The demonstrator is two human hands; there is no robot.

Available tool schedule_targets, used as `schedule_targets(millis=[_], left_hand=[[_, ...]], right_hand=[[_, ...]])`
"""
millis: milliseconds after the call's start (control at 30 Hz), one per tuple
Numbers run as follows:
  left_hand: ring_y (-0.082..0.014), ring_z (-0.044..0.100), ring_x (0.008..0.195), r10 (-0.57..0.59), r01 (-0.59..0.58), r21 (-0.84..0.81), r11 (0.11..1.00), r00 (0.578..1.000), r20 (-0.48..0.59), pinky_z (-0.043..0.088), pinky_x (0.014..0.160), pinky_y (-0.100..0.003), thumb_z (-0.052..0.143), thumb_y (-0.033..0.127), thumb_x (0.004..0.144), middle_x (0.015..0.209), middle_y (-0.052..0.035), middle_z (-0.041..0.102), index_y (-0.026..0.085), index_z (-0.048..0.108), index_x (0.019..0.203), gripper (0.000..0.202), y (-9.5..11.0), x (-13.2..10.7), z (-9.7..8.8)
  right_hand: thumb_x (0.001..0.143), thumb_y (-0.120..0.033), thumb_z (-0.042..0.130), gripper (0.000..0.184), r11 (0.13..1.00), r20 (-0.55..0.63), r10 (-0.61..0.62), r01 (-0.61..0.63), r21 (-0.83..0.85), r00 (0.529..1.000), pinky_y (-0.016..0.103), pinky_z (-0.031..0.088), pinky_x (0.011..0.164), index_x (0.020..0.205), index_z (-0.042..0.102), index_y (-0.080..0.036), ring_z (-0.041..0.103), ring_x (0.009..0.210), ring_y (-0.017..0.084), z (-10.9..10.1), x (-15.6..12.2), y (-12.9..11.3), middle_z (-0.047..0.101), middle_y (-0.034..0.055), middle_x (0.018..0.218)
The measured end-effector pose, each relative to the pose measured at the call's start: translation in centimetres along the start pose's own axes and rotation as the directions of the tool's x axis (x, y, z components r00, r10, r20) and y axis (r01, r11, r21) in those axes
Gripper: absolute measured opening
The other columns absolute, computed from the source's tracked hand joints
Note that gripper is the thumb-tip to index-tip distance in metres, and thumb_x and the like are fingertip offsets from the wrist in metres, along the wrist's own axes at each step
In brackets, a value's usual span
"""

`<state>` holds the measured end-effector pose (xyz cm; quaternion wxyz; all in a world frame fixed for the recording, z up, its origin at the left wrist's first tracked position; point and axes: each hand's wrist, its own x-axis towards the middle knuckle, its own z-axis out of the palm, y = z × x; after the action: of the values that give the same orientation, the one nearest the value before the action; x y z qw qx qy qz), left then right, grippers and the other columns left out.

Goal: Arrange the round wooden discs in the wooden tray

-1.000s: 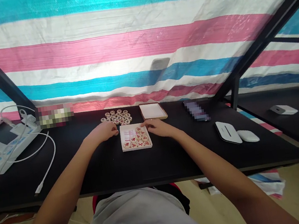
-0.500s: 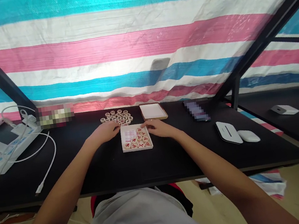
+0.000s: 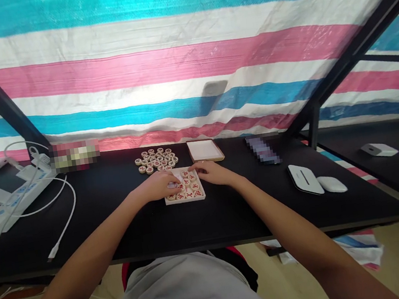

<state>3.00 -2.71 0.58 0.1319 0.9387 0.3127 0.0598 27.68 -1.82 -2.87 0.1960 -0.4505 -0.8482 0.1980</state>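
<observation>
Red-lettered discs (image 3: 187, 182) lie in a shallow white box (image 3: 185, 200) between our 2 hands. Left hand (image 3: 159, 185): reaches over the box's left wall, fingers bent and drawn nearly together, tips at 1 disc; we can't tell if they grip it or only touch it. Right hand (image 3: 213, 172): half open, thumb and forefinger at the box's far right corner, no disc seen in it. Loose discs (image 3: 157, 164) are clustered just beyond the left hand; an upturned lid (image 3: 204, 150) lies just beyond the right. Step in hand, as we judge it: seating 1 disc among its neighbours. To do it well, we'd keep the disc level, slide its rim gently up against the next discs, and open the fingers only once it lies flat. We'd lift the left hand straight up so the knuckles don't drag other discs out of line. Right hand: light, steady contact is enough; pressing hard on that corner could tip or skid the box. We'd also mind the left wrist, since it passes close to the loose discs and could scatter 1 or 2.
</observation>
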Motion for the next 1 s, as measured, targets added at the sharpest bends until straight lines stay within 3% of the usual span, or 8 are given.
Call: schedule_targets(millis=[300,433,500,667,833,1000], left_hand=[[-0.0232,0.058,0.096,-0.048,0.069,0.160,0.985,0.991,-0.129,0.040,0.091,-0.034,0.053,0.035,0.082,0.094,-0.0064,0.067,0.017,0.068,0.088,0.024,-0.1,-0.3,-0.8],[-0.0224,0.059,0.099,-0.076,0.076,0.029,0.997,0.997,-0.006,0.041,0.088,-0.030,0.057,0.033,0.078,0.104,-0.0053,0.067,0.020,0.066,0.105,0.032,-0.3,-0.5,-1.2],[-0.0211,0.060,0.099,-0.059,0.061,-0.040,0.997,0.997,0.055,0.041,0.088,-0.028,0.057,0.028,0.077,0.105,-0.0044,0.067,0.021,0.068,0.106,0.032,-0.4,-0.5,-1.1],[-0.0187,0.060,0.097,0.025,-0.010,-0.167,0.986,0.996,0.091,0.041,0.087,-0.025,0.051,0.026,0.081,0.103,-0.0029,0.070,0.021,0.071,0.103,0.030,-0.6,-0.6,-1.0],[-0.0196,0.060,0.092,-0.032,0.059,-0.187,0.981,0.989,0.143,0.043,0.080,-0.025,0.057,0.024,0.071,0.101,-0.0029,0.068,0.022,0.070,0.107,0.038,-0.6,-0.8,-1.4],[-0.0195,0.060,0.092,-0.071,0.105,-0.178,0.978,0.980,0.187,0.043,0.079,-0.024,0.056,0.023,0.071,0.103,-0.0033,0.067,0.022,0.069,0.110,0.041,-0.4,-0.7,-1.4]], right_hand=[[0.082,-0.012,0.048,0.033,1.000,-0.009,-0.008,0.008,0.008,1.000,0.028,0.044,0.072,0.109,0.065,-0.018,0.055,0.073,0.014,0.0,0.1,0.0,0.064,0.0046,0.088],[0.082,-0.014,0.048,0.032,1.000,-0.007,-0.009,0.009,0.002,1.000,0.028,0.044,0.071,0.109,0.065,-0.019,0.056,0.073,0.014,0.0,0.0,0.1,0.064,0.0045,0.088],[0.082,-0.014,0.048,0.032,1.000,-0.008,-0.005,0.005,0.008,1.000,0.028,0.044,0.071,0.109,0.065,-0.018,0.056,0.073,0.014,0.0,0.0,0.0,0.064,0.0045,0.088],[0.082,-0.013,0.048,0.031,1.000,-0.002,0.002,-0.002,0.004,1.000,0.028,0.044,0.072,0.109,0.065,-0.017,0.055,0.073,0.014,-0.1,0.0,-0.3,0.064,0.0048,0.088],[0.082,-0.014,0.048,0.032,1.000,-0.001,0.006,-0.006,0.016,1.000,0.028,0.044,0.071,0.109,0.065,-0.018,0.055,0.073,0.014,-0.1,0.1,-0.1,0.064,0.0048,0.089],[0.082,-0.014,0.048,0.032,1.000,-0.010,0.000,0.000,0.009,1.000,0.028,0.043,0.071,0.109,0.065,-0.018,0.055,0.072,0.014,0.1,0.1,0.1,0.064,0.0043,0.087]])
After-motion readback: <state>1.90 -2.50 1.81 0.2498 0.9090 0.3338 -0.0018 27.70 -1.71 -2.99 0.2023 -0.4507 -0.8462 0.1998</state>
